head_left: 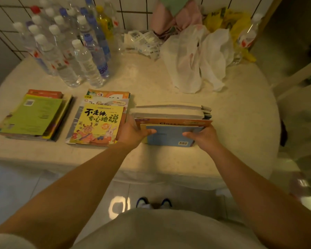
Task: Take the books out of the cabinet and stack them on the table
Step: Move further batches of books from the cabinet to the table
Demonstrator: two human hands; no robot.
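Now, two finished stacks sit toward the table's left edge. At the near edge, the left hand and right hand clamp the bundle of books at either end, thumbs on the blue cover; its long axis runs across, equally near both hands.

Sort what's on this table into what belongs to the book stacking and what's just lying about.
Job: held bundle of books, gripped by left hand and right hand; yellow-cover stack; green-cover stack; table.
Lying about: water bottles, white plastic bags, yellow bag.
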